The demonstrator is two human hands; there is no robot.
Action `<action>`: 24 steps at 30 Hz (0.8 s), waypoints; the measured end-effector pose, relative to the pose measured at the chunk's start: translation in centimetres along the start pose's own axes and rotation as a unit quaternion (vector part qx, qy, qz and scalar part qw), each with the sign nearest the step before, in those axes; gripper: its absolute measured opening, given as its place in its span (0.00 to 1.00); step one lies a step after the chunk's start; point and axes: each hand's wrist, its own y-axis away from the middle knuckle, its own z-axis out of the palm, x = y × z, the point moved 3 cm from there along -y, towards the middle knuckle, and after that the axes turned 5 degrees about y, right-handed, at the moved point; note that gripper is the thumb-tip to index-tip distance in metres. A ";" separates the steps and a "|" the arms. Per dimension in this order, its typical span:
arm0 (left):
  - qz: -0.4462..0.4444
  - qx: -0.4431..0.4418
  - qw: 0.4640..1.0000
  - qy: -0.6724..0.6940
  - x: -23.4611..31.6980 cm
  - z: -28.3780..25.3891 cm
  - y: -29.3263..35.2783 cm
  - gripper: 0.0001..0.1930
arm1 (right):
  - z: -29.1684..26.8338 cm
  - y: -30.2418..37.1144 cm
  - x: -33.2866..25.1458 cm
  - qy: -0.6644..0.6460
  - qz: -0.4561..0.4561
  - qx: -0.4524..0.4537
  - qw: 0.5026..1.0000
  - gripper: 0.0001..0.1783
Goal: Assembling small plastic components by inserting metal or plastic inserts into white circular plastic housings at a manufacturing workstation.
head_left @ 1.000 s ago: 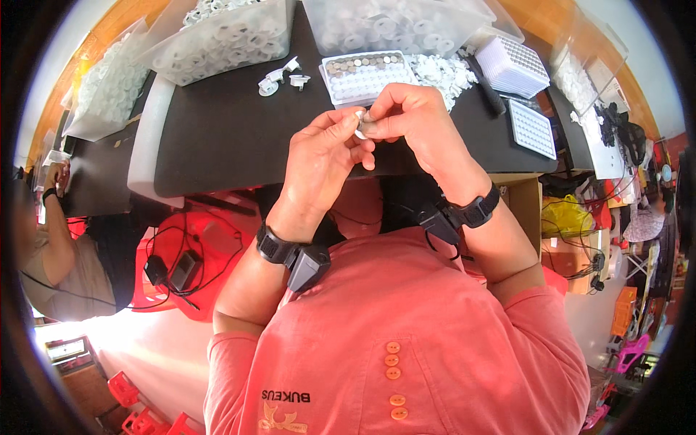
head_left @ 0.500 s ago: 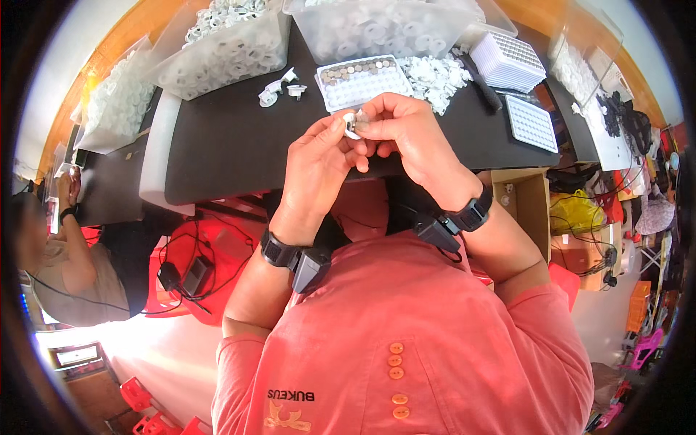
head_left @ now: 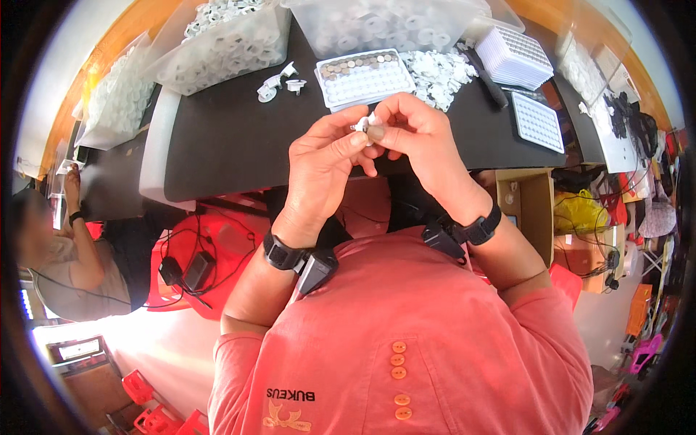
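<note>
Above the near side of the dark table, my left hand (head_left: pixel 319 159) and my right hand (head_left: pixel 428 141) meet at the fingertips. Both pinch a small white plastic part (head_left: pixel 371 120), mostly covered by the thumbs and fingers. Just beyond them lies a white tray (head_left: pixel 366 90) of round pockets, its far rows filled with small round silvery discs. A heap of small white plastic pieces (head_left: pixel 440 78) touches the tray's right side. Farther left, a few white round fittings (head_left: pixel 268 90) rest on the table.
Clear bins of white parts (head_left: pixel 232 61) line the far edge. At right are a stack of white trays (head_left: pixel 513 59), a single tray (head_left: pixel 538 122) and a black-handled tool (head_left: pixel 493 88). A cardboard box (head_left: pixel 528 217) stands below. Another person (head_left: pixel 76 261) sits at far left.
My fingers have shifted around the white part, which is turned and more covered now. My right hand has moved slightly right. The view has shifted a little.
</note>
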 end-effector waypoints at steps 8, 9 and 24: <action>0.013 0.004 0.999 -0.046 -0.2 0.4 0.2 0.15 | 0.0 0.4 1.5 0.119 -0.116 0.010 0.986 0.04; 0.015 0.007 0.999 -0.043 -0.4 0.4 0.2 0.15 | 0.0 0.5 1.7 0.142 -0.144 0.029 0.979 0.03; 0.051 0.030 0.997 -0.044 -0.9 0.5 0.3 0.15 | 0.2 0.7 2.1 0.200 -0.217 0.027 0.955 0.04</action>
